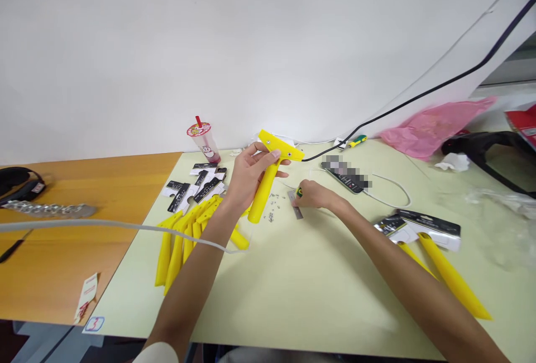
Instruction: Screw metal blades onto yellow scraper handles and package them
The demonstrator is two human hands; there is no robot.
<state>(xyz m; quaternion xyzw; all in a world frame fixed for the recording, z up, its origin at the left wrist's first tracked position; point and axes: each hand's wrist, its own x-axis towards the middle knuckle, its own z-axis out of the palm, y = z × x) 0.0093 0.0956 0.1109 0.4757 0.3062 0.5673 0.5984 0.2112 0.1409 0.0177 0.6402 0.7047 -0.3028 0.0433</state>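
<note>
My left hand (253,176) holds up a yellow T-shaped scraper handle (264,190), thumb pressed near its crosspiece; two small screws or holes show in that crosspiece. Lower on the right, my right hand (312,194) is closed round a small green-and-yellow tool handle (298,191), whose working end is hidden. Right beside those fingers a flat metal blade (295,205) lies on the table. Small loose screws (271,216) are scattered between the two hands. More yellow scraper handles (178,248) lie in a pile by my left forearm.
Black-and-white packaging cards (180,196) lie behind the pile, near a drink cup (205,142). A phone (343,176) with a white cable, another green-and-yellow tool (358,141) and a pink bag (435,128) sit farther right. Packaged yellow scrapers (450,268) lie beside my right forearm.
</note>
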